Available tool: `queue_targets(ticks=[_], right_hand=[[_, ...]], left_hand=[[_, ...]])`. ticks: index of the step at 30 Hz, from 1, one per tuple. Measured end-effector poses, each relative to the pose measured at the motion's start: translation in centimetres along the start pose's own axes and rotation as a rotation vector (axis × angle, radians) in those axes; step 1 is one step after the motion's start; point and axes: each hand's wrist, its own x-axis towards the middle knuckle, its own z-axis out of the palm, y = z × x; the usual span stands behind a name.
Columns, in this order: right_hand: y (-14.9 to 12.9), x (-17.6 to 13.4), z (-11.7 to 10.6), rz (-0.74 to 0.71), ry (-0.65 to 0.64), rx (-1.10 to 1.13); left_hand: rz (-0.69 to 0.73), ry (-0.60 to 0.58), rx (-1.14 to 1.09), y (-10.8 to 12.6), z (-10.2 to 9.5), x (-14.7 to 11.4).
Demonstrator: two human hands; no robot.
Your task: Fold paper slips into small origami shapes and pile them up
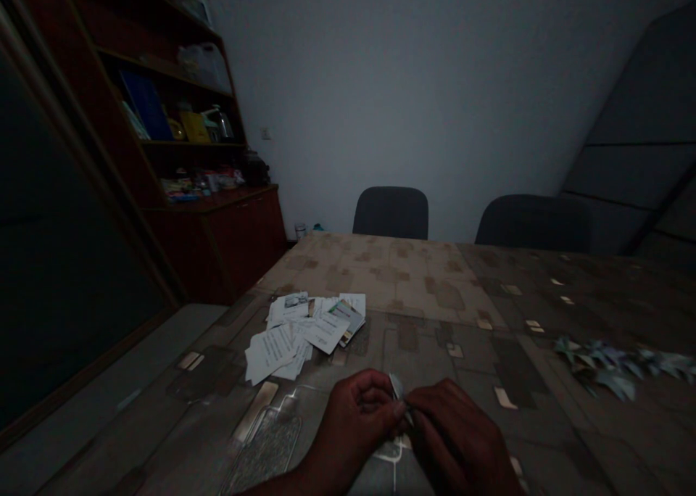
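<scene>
"Was there room?"
"Yes: the table (399, 262) ran on to its far edge, and space lay between the right hand (460, 429) and the pale, jagged pieces (614, 369) at right."
"And the slip (396, 386)?"
"Thin and pale, pinched in front between the fingertips of the left hand (356, 412) and the right hand."
"What stood nearby?"
"Flat printed cards (325, 332), overlapping, beyond the left hand; two round-topped chairs (391, 212) past the edge."

A person's left hand (362, 412) curls inward and right hand (462, 423), back turned up, pinches close beside it, well short of the surface's (391, 264) far edge, left forearm (286, 484) slanting in.
</scene>
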Motion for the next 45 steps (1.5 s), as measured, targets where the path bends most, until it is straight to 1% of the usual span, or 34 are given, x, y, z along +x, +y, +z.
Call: queue_targets(ticks=[2,6,8,13,17,21,26,33,38,41,45], right_hand=[[0.0,0.1,-0.1,0.000,0.007,-0.005],[-0.1,0.2,-0.3,0.063,0.009,-0.006],[-0.1,0.1,-0.2,0.070,0.023,-0.010],[0.0,0.1,0.2,0.018,0.033,-0.034],[0.0,0.3,0.3,-0.029,0.062,-0.059],[0.0,0.3,0.3,-0.022,0.072,-0.112],[-0.1,0.2,0.2,-0.001,0.064,-0.079],[0.0,0.3,0.2,0.116,0.069,-0.001],[-0.3,0.2,0.4,0.262,0.087,0.096],[-0.5,0.3,0.6,0.341,0.087,0.182],[-0.3,0.4,0.6,0.360,0.126,0.199]], left_hand=[[0.007,-0.020,0.000,0.1,0.0,-0.1],[-0.002,-0.027,0.014,0.2,0.1,-0.2],[-0.010,-0.028,0.002,0.2,0.2,-0.3],[-0.001,-0.048,-0.075,0.0,0.2,-0.2],[0.025,-0.072,-0.089,-0.1,0.0,-0.4],[0.030,-0.063,-0.090,0.2,0.2,-0.7],[0.040,-0.054,-0.129,0.3,0.6,-0.9],[0.066,-0.077,-0.055,0.0,0.4,-1.0],[0.150,-0.027,0.067,-0.2,-0.1,-0.8],[0.170,0.007,0.138,-0.2,-0.3,-0.7],[0.185,0.029,0.204,0.3,-0.2,-0.7]])
